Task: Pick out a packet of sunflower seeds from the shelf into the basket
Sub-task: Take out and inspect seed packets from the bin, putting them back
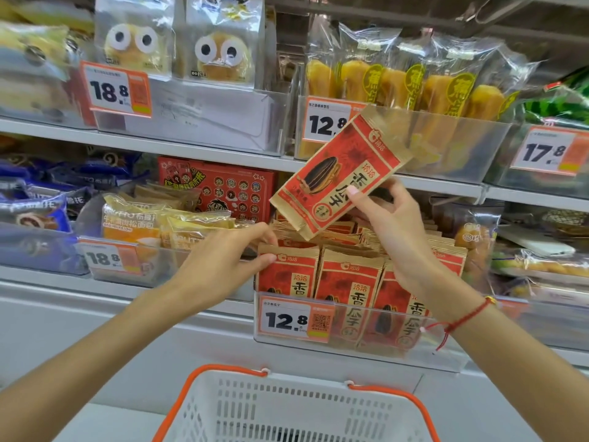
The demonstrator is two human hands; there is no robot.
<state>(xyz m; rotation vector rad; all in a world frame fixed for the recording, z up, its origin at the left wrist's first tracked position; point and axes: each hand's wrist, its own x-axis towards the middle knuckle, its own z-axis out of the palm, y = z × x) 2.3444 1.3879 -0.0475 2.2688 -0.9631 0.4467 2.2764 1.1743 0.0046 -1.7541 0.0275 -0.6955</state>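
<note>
My right hand (387,215) has its grip clamped on a packet of sunflower seeds (339,173), thumb on the printed front and fingers curled behind its lower right edge. The packet is red and kraft brown with a big dark seed drawn on it, lifted clear of the shelf and tilted, its top corner pointing up and to the right in front of the clear bin of yellow bread sticks (414,81). A red string bracelet (459,320) sits on my right wrist.

My left hand (229,256) pinches the top left corner of the front packet in the row of seed packets (347,291) standing upright in their clear shelf tray (357,352). An orange price tag (294,319) reading 12.8 is clipped to the front of that tray.

Below both arms, the white shopping basket (296,409) with orange handles sits under the tray, near the lower edge of view; what I can see of its inside holds no packet. To the left of the seed packets lie yellow wrapped breads (153,224), and behind them a red box with cartoon faces (220,186).
</note>
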